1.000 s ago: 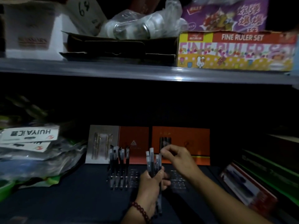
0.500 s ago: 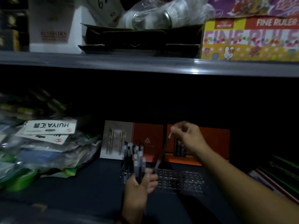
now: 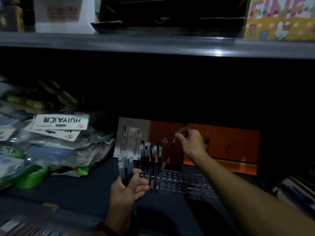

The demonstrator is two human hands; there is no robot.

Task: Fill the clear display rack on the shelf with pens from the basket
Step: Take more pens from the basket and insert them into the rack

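Observation:
The clear display rack (image 3: 185,183) lies on the dark lower shelf, its grid of holes showing. Several dark pens (image 3: 151,157) stand upright in its left end. My left hand (image 3: 127,188) grips a small bunch of pens (image 3: 125,166), tips up, just left of the rack. My right hand (image 3: 191,142) pinches the top of a single pen (image 3: 168,153). That pen slants down to the left, its lower tip just above the rack beside the standing pens. The basket is not in view.
Orange and grey gift boxes (image 3: 221,147) stand upright behind the rack. A heap of plastic-wrapped packets (image 3: 51,138) fills the shelf's left side. Flat packets (image 3: 293,189) lie at the right. The upper shelf board (image 3: 153,44) carries cardboard boxes overhead.
My right hand drew one pen out of the bunch, lifted it and carried it over the rack. My left hand moved left with the rest. The camera moved closer.

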